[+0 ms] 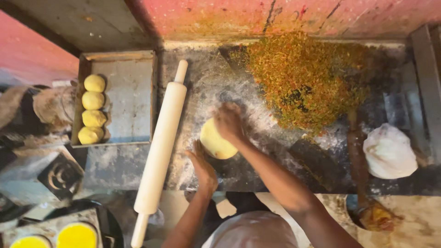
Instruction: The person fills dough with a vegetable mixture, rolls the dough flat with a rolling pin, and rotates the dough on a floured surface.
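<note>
A flattened yellow dough disc [215, 141] lies on the floured dark worktop [257, 170]. My right hand [228, 121] presses down on its upper right part with fingers together. My left hand [202, 167] rests on the worktop at the disc's lower left edge, fingers spread, holding nothing. A long pale wooden rolling pin [160, 149] lies slantwise just left of my hands, untouched.
A metal tray [126, 96] at the left holds several yellow dough balls [93, 115]. A heap of chopped greenish-orange filling [305, 78] covers the back right. A white bag [389, 151] sits at the right, beside a wooden handle [357, 156]. Yellow discs [76, 235] lie at bottom left.
</note>
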